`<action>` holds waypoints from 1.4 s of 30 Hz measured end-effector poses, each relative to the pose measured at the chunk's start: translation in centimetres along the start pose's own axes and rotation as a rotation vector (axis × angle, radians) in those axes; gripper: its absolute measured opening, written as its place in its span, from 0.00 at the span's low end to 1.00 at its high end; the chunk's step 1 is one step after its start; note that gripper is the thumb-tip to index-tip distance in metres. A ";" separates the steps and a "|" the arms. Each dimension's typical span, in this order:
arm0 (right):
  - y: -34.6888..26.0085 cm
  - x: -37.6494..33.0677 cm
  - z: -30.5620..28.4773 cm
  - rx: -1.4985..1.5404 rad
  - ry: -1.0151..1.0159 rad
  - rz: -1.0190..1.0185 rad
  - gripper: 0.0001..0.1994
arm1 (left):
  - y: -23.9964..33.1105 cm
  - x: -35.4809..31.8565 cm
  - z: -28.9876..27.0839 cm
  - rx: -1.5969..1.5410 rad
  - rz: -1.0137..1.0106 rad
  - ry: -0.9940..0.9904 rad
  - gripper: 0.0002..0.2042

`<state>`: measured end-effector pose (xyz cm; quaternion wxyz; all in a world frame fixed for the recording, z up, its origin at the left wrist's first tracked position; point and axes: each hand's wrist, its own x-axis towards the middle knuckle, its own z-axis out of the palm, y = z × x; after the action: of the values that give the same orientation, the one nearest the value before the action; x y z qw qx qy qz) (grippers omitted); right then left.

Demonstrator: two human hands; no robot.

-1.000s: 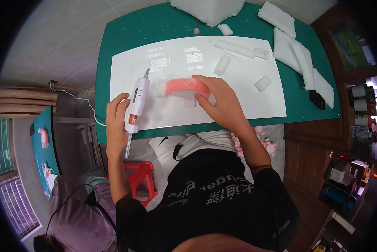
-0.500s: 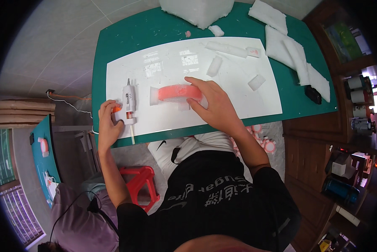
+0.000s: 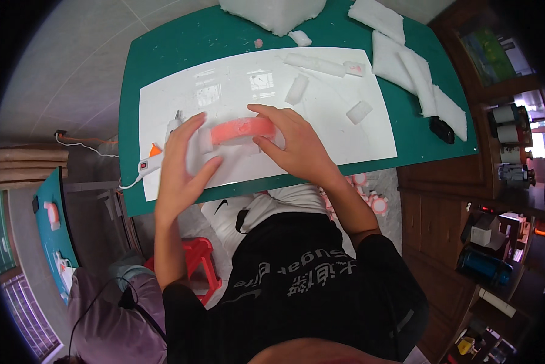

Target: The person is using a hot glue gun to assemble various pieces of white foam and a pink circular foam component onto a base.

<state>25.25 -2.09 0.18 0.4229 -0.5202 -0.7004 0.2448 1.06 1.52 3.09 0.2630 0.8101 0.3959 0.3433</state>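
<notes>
The pink-topped white foam bar (image 3: 239,132) lay on the white sheet (image 3: 357,145) covering the green bench (image 3: 163,54), its long axis running left to right. The left hand (image 3: 184,161) pressed its left end with open fingers; the right hand (image 3: 293,145) gripped its right end.

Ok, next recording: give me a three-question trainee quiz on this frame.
1. True or false: the glue gun is in the left hand.
2. Which colour is the foam piece between both hands? A) pink B) blue C) black
3. What does the white sheet lie on?

Key: 1. False; the gun lies on the sheet beside the left hand. 2. A; the right hand is on it too. 3. The green mat.
</notes>
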 end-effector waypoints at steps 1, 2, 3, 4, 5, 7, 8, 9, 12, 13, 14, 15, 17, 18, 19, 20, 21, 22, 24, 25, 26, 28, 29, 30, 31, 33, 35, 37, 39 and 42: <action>0.0 0.0 -0.2 -0.007 -0.007 0.008 0.26 | 0.0 0.7 0.9 0.013 0.026 -0.020 0.24; 0.0 0.0 -0.3 -0.013 -0.014 0.015 0.27 | -0.1 1.1 1.4 0.027 0.053 -0.041 0.23; -0.1 0.1 -0.5 -0.014 -0.011 0.017 0.27 | -0.4 1.1 1.7 0.026 0.055 -0.043 0.23; -0.1 0.1 -0.7 -0.026 -0.012 -0.034 0.28 | -0.7 1.0 2.1 0.032 0.044 -0.041 0.22; 0.1 0.0 -0.9 -0.037 -0.014 -0.087 0.29 | -1.0 1.0 2.4 0.040 0.032 -0.038 0.20; 1.5 -0.3 -2.7 0.025 0.026 -0.010 0.30 | -1.0 0.9 2.5 0.032 0.035 -0.008 0.18; 2.4 -0.7 -3.9 0.092 0.060 0.059 0.31 | -0.9 0.7 2.5 0.032 0.034 0.029 0.16; 3.6 -1.3 -5.5 -0.025 0.202 0.118 0.31 | -0.9 0.8 2.5 0.036 0.022 0.038 0.16; 7.2 -3.6 -9.9 -0.652 0.413 0.124 0.30 | -0.8 1.2 2.5 0.042 0.071 0.019 0.16; 8.4 -4.4 -10.8 -0.647 0.401 0.110 0.30 | -0.8 1.3 2.7 0.031 0.074 0.013 0.16; 9.8 -5.4 -11.4 -0.624 0.317 0.217 0.31 | -0.8 1.4 2.7 0.019 0.076 0.004 0.16; 10.2 -6.1 -11.5 -0.604 0.236 0.327 0.31 | -0.6 1.3 2.6 0.020 0.069 0.013 0.16; 9.0 -5.4 -11.3 -0.596 0.209 0.358 0.32 | -0.7 1.2 2.3 0.040 0.074 -0.001 0.17; 8.3 -5.0 -11.1 -0.533 0.214 0.374 0.32 | -0.7 1.1 2.2 0.043 0.064 0.008 0.17; 7.3 -4.7 -10.9 -0.472 0.224 0.394 0.32 | -0.6 1.1 2.2 0.041 0.068 -0.001 0.17; 6.0 -4.3 -10.6 -0.470 0.219 0.385 0.32 | -0.7 1.1 2.1 0.043 0.071 -0.008 0.17; 4.4 -3.9 -10.1 -0.346 0.237 0.330 0.32 | -0.8 1.2 2.1 0.047 0.068 -0.001 0.17; 2.9 -3.5 -9.7 -0.225 0.256 0.276 0.32 | -0.8 1.3 2.2 0.054 0.072 -0.006 0.17; 0.5 -2.8 -8.6 -0.156 0.165 0.127 0.32 | -0.7 1.2 2.4 0.058 0.077 -0.017 0.16; -0.8 -2.2 -8.0 -0.086 0.072 -0.024 0.33 | -0.7 1.2 2.4 0.038 0.062 -0.021 0.16; -2.3 -1.3 -7.2 -0.101 0.011 -0.107 0.32 | -0.8 1.1 2.4 0.021 0.043 -0.024 0.16; -4.4 0.2 -5.4 -0.117 -0.052 -0.192 0.32 | -1.0 0.8 2.4 0.029 0.056 -0.012 0.17; -5.0 1.1 -4.7 -0.127 -0.084 -0.253 0.31 | -1.0 0.8 2.3 0.035 0.076 -0.002 0.17; -5.2 1.6 -4.2 -0.136 -0.116 -0.314 0.29 | -1.0 0.8 2.3 0.036 0.077 0.001 0.17; -5.2 2.0 -3.9 -0.138 -0.116 -0.318 0.29 | -1.0 0.8 2.4 0.040 0.075 -0.007 0.17; -4.8 2.4 -3.3 -0.195 -0.133 -0.380 0.29 | -0.9 0.8 2.4 0.047 0.072 -0.009 0.17; -4.3 2.4 -3.1 -0.216 -0.139 -0.355 0.29 | -1.0 1.0 2.6 0.028 0.113 -0.005 0.17; -4.3 2.4 -3.2 -0.237 -0.145 -0.325 0.28 | -1.1 1.1 2.7 0.014 0.119 0.000 0.17; -4.7 2.3 -3.3 -0.221 -0.174 -0.235 0.30 | -1.2 1.1 2.8 -0.005 0.125 0.001 0.17; -4.7 2.2 -3.7 -0.241 -0.201 -0.197 0.30 | -1.1 1.2 2.7 0.008 0.140 -0.008 0.16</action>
<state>25.71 -1.94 6.55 0.3073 -0.4687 -0.8111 0.1674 3.12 2.66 1.08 0.2366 0.8383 0.3386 0.3558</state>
